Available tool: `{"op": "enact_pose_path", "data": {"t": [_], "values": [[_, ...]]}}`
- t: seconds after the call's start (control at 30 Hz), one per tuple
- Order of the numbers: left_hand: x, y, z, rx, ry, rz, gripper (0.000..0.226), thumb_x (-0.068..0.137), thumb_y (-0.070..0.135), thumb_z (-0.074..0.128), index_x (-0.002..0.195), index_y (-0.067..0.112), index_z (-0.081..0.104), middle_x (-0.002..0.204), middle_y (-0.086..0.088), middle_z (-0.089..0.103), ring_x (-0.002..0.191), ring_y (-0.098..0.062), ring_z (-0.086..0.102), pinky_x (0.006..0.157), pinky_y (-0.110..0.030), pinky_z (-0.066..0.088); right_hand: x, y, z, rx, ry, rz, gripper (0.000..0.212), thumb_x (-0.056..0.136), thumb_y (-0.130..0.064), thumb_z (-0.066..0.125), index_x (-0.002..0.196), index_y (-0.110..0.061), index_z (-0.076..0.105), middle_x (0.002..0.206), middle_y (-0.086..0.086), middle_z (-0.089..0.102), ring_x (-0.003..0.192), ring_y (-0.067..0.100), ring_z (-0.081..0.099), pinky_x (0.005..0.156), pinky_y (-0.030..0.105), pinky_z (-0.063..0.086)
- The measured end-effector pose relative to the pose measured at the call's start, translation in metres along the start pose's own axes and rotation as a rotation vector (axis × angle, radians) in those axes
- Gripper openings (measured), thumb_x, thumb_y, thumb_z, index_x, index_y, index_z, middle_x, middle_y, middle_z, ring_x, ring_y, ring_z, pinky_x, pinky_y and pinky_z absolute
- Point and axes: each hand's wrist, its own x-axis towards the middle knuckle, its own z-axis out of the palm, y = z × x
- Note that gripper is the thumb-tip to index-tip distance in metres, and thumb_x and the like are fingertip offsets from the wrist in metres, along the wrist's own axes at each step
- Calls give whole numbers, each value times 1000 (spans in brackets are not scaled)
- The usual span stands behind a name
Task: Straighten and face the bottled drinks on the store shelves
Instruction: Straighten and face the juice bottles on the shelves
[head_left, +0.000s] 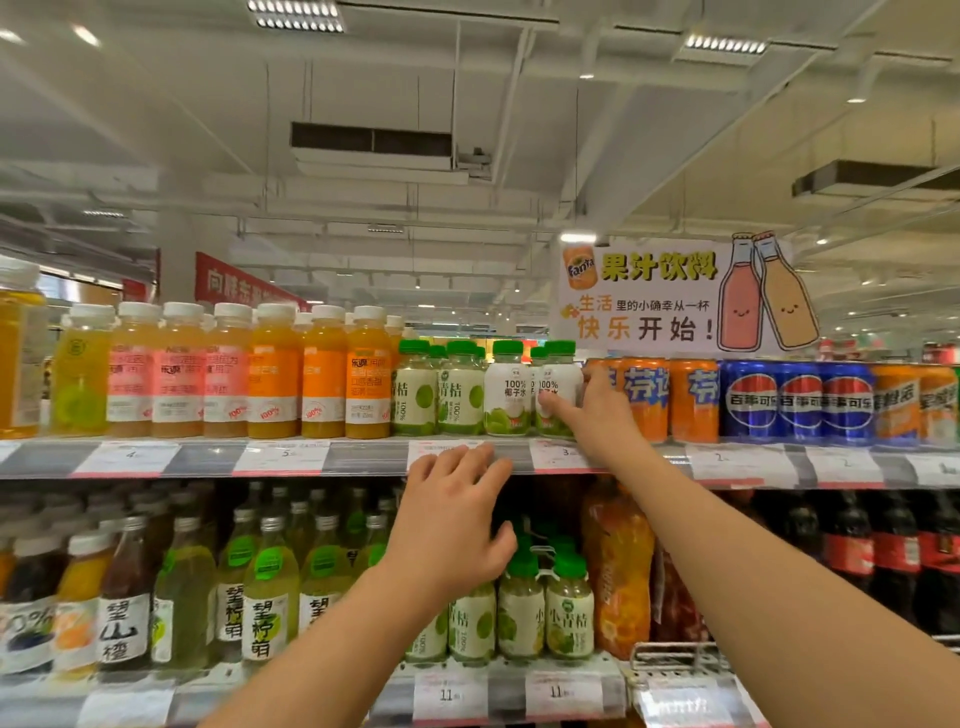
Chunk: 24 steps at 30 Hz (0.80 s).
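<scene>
Grip, right hand (592, 410): fingers curled round the right side of a coconut-water bottle (558, 395) on the upper shelf (363, 457), thumb across its label; judged to be turning the label to the front.
Grip, left hand (452, 519): spread, holding nothing, fingertips at the price rail of the upper shelf, likely steadying or waiting for the next bottle.

Upper shelf, left to right:
- Yellow and orange juice bottles (322, 374), white caps, upright, labels mostly forward.
- 2 green-capped lime juice bottles (460, 395), pale green liquid.
- 2 coconut-water bottles, white labels reading 100%; the left one (506, 395) faces front, the right one is in hand.
- Orange soda cans (693, 400) and blue cola cans (797, 402), just beside the held bottle.

Lower shelf (519, 696): glass bottles of green and dark juice (267, 597), small green-capped bottles (569, 608), dark cola bottles (893, 551); facing not judged.

Above: paper sign for fruit drinks (675, 296).

Status: facing under way at the coconut-water slot.
</scene>
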Motion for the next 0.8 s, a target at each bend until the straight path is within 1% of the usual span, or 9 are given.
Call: {"op": "enact_pose_path", "data": {"t": [0.1,0.17,0.23,0.33,0.4,0.53,0.6,0.67,0.8], "values": [[1,1,1,2,11,-13,65,84,58,42,144,34,43,152,6,45,138,-21,41,115,-45,31,2,3,2,-25,7,-7,57,91,-51,70,127,-15,46,109,0,61,99,19,58,84,35,48],[0,1,1,4,6,-18,65,84,58,41,145,35,42,154,7,43,140,-20,39,116,-45,30,0,6,3,-58,43,-43,55,87,-54,73,124,-18,55,113,-1,63,105,19,59,90,40,52],[1,3,-1,3,-2,-25,65,85,58,41,146,36,40,155,7,41,141,-20,37,117,-44,28,-3,8,3,-72,73,-83,56,81,-55,77,121,-20,59,113,-2,66,107,19,61,92,44,56],[3,5,-4,0,-17,-35,66,86,58,42,148,35,38,156,7,39,142,-20,35,119,-44,26,-8,5,0,-49,61,-85,54,85,-47,78,124,-16,57,114,-3,67,104,15,63,92,40,56],[3,7,-6,-8,-34,-48,67,87,57,44,149,35,38,158,7,38,144,-20,33,120,-43,24,-9,6,-3,-48,37,-79,51,88,-43,76,126,-15,57,116,0,68,106,17,64,92,38,56],[2,15,-10,-21,-66,-83,67,88,55,47,151,34,37,159,7,36,145,-21,32,121,-42,24,-10,9,-6,-44,-17,-103,46,91,-42,71,127,-16,59,118,1,70,107,19,66,87,33,56],[4,18,-13,-37,-83,-103,67,88,54,49,150,33,39,158,6,37,144,-21,33,121,-42,26,-8,9,-8,-57,-43,-95,44,92,-43,69,126,-16,58,117,2,69,106,21,66,84,34,57],[6,22,-17,-41,-102,-123,65,88,52,51,149,33,40,158,5,38,143,-22,35,120,-43,28,-8,6,-11,-57,-83,-80,46,92,-42,69,127,-16,56,117,3,67,106,22,64,81,31,53],[7,33,-22,-16,-152,-175,65,89,47,56,150,31,38,159,3,36,144,-25,34,119,-46,28,-15,5,-22,-41,-125,-80,47,92,-40,69,126,-12,53,115,3,64,105,22,61,81,32,49]]}}
